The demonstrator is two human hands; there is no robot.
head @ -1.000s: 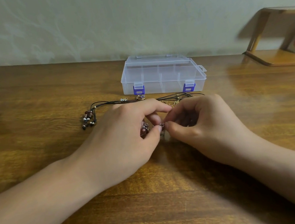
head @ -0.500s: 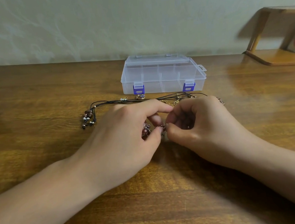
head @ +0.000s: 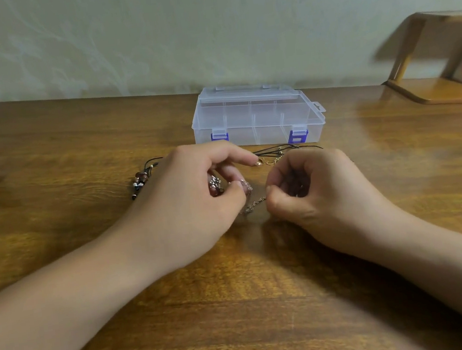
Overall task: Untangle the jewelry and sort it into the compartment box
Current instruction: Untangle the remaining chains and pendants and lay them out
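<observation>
Both hands low over the wooden table (head: 268, 301), in front of the closed clear compartment box (head: 257, 115) with blue latches. Left hand (head: 186, 200): thumb and curled fingers pinch a small silvery charm cluster (head: 216, 185), index finger stretched forward. Right hand (head: 316, 193): fingers curled, thumb and forefinger pinching the end of a fine chain (head: 254, 205) that spans the gap between the hands (links blurred). Black cords (head: 287, 148) lie near the box; a beaded end (head: 140, 181) sits left of the left hand.
</observation>
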